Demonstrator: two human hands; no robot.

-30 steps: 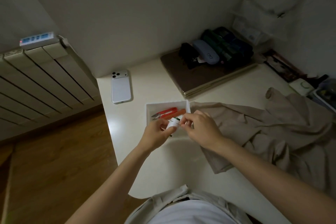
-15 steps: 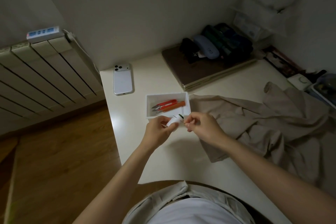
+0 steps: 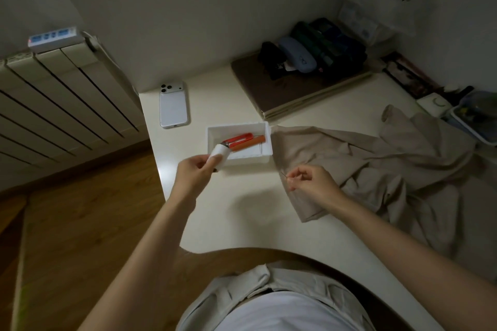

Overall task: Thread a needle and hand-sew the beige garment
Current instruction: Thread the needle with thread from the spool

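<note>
A white thread spool (image 3: pixel 220 154) is gripped in the left hand (image 3: pixel 193 172), fingers curled round its lower half, and is held above the near left corner of the white tray (image 3: pixel 242 162). This is judged to be so that thread can be drawn off it sideways. The spool's long axis is tilted, with the pale upper end pointed away from the person, toward the tray, and the darker lower end toward the wrist. The right hand (image 3: pixel 309 181) is held well apart from the left, with thumb and forefinger pinched on a thin sliver (image 3: pixel 284 174) and the other fingers loosely curled. Whether the sliver is the needle or a thread end cannot be told, and no strand can be made out between the hands. The gap between them is judged to be a length of thread being measured, so threading is taken as not yet done. The beige garment (image 3: pixel 376 169) is spread on the table (image 3: pixel 228 209) to the right of the tray, just under the right hand. Its long axis is laid across the table, with a corner pointed toward the person, within easy reach for sewing. Red snips (image 3: pixel 239 139) and an orange tool (image 3: pixel 248 144) are left in the tray, lying lengthwise along it.
</note>
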